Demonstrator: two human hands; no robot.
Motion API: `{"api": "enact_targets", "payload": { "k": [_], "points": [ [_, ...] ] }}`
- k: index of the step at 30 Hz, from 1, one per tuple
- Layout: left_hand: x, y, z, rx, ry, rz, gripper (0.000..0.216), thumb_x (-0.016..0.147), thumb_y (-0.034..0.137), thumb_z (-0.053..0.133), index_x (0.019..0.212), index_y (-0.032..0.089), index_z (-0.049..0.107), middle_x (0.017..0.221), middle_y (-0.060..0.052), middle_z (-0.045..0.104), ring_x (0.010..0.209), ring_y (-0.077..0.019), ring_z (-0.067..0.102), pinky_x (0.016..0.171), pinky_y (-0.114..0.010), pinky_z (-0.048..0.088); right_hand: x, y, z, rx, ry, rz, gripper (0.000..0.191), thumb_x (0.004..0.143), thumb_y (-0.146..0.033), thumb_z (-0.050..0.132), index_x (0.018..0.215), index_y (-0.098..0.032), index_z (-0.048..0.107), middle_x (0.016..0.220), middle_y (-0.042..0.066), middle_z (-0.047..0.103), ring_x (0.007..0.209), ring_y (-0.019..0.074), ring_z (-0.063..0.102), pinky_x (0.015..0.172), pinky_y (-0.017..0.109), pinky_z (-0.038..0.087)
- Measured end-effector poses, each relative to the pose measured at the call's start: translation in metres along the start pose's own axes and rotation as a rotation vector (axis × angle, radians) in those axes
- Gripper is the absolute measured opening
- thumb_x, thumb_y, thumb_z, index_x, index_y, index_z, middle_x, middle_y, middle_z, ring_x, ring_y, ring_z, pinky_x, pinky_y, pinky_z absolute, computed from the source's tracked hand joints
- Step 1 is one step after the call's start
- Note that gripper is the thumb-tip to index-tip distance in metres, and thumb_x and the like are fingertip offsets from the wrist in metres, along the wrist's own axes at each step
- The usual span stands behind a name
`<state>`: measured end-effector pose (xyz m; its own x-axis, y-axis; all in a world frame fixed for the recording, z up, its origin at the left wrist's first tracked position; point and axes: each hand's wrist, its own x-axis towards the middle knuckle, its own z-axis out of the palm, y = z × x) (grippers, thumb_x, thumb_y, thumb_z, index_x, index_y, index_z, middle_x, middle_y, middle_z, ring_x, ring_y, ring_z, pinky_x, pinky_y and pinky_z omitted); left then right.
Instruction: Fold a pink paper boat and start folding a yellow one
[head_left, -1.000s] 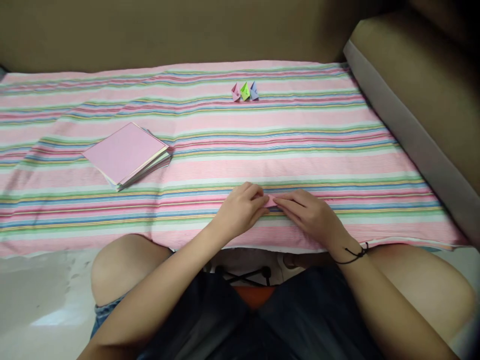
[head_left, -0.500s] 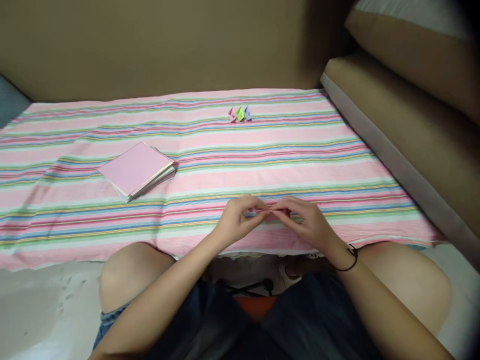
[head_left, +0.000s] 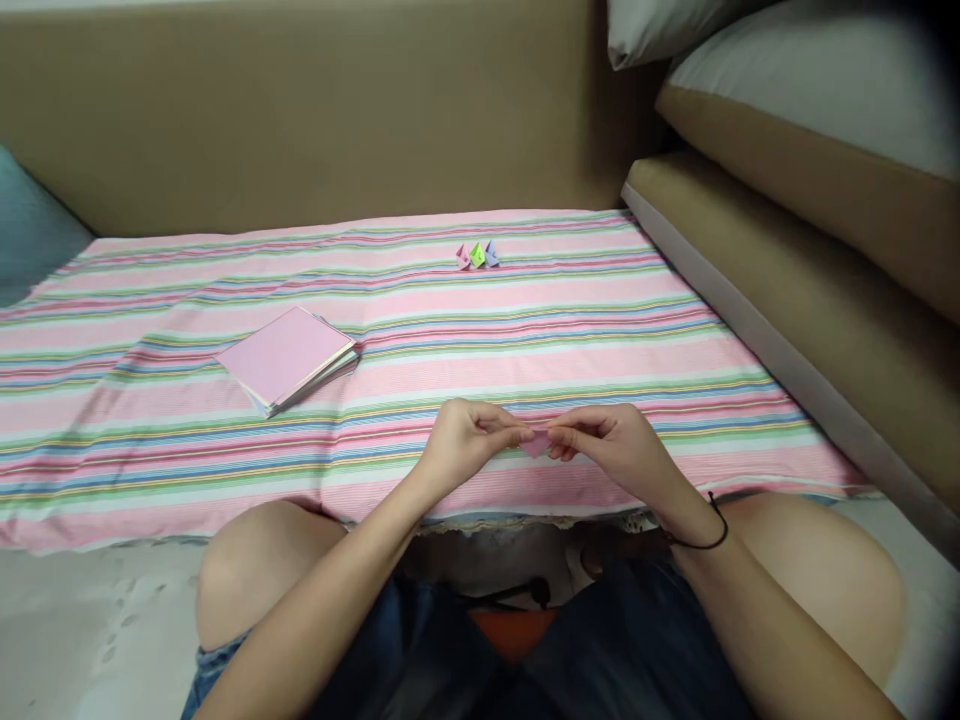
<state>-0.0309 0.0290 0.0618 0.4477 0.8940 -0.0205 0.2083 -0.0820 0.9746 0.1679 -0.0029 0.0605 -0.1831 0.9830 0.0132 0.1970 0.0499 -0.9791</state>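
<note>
A small pink folded paper (head_left: 537, 441) is pinched between my left hand (head_left: 465, 440) and my right hand (head_left: 615, 448), just above the near edge of the striped cloth (head_left: 525, 330). Both hands have their fingers closed on it, one from each side. A stack of square papers (head_left: 289, 358) with a pink sheet on top lies to the left on the cloth. Far back near the middle stand three small folded paper figures (head_left: 477, 255): pink, green and blue, side by side.
The striped cloth covers a low mattress-like surface. A tan backrest (head_left: 315, 110) runs along the far side. Tan and grey cushions (head_left: 810, 230) are stacked at the right. My knees (head_left: 262, 560) sit below the near edge, on a pale floor.
The hands have lifted the pink paper off the cloth and hold it in the air between the fingertips. The camera has tilted up, so more of the backrest and cushions shows.
</note>
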Motion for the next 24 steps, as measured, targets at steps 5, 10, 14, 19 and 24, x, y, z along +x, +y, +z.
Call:
{"api": "enact_targets", "payload": {
  "k": [5, 10, 14, 19, 24],
  "points": [
    [-0.004, 0.009, -0.001, 0.003, 0.084, 0.123, 0.019, 0.075, 0.037, 0.071, 0.075, 0.018, 0.074, 0.076, -0.004, 0.073, 0.076, -0.0190, 0.069, 0.070, -0.027, 0.054, -0.002, -0.011, 0.004, -0.034, 0.151, -0.043, 0.018, 0.072, -0.037, 0.073, 0.072, -0.019, 0.073, 0.060, 0.002, 0.069, 0.057, 0.0164, 0.066, 0.055, 0.028, 0.057],
    [-0.011, 0.029, -0.005, 0.145, 0.204, 0.413, 0.013, 0.076, 0.029, 0.072, 0.072, 0.017, 0.071, 0.073, -0.004, 0.071, 0.071, -0.0162, 0.065, 0.068, -0.026, 0.052, -0.009, -0.032, 0.006, -0.096, 0.231, -0.211, 0.013, 0.072, -0.034, 0.074, 0.072, -0.021, 0.073, 0.068, 0.002, 0.073, 0.062, 0.0180, 0.069, 0.058, 0.028, 0.058],
    [-0.020, 0.049, -0.009, 0.232, 0.153, 0.692, 0.004, 0.078, 0.019, 0.068, 0.075, 0.016, 0.068, 0.073, -0.005, 0.070, 0.071, -0.0147, 0.063, 0.068, -0.027, 0.050, -0.018, -0.053, 0.006, -0.302, 0.253, -0.513, 0.004, 0.075, -0.024, 0.073, 0.071, -0.023, 0.073, 0.070, 0.000, 0.073, 0.063, 0.0155, 0.067, 0.059, 0.026, 0.054],
    [-0.037, 0.076, -0.014, 0.335, 0.212, 0.848, 0.007, 0.077, 0.011, 0.068, 0.079, 0.017, 0.068, 0.072, -0.003, 0.070, 0.068, -0.0133, 0.061, 0.067, -0.026, 0.048, -0.027, -0.075, 0.008, -0.344, 0.310, -0.730, 0.007, 0.077, -0.018, 0.071, 0.074, -0.025, 0.072, 0.072, -0.001, 0.073, 0.066, 0.0163, 0.069, 0.062, 0.028, 0.055],
    [-0.040, 0.091, -0.015, 0.114, 0.279, 0.693, 0.006, 0.074, 0.015, 0.072, 0.078, 0.018, 0.069, 0.074, -0.002, 0.071, 0.071, -0.0146, 0.065, 0.068, -0.025, 0.052, -0.025, -0.095, 0.011, -0.229, 0.322, -0.707, 0.006, 0.072, -0.022, 0.076, 0.069, -0.025, 0.072, 0.066, -0.001, 0.072, 0.059, 0.0159, 0.067, 0.056, 0.027, 0.054]
  ]
}}
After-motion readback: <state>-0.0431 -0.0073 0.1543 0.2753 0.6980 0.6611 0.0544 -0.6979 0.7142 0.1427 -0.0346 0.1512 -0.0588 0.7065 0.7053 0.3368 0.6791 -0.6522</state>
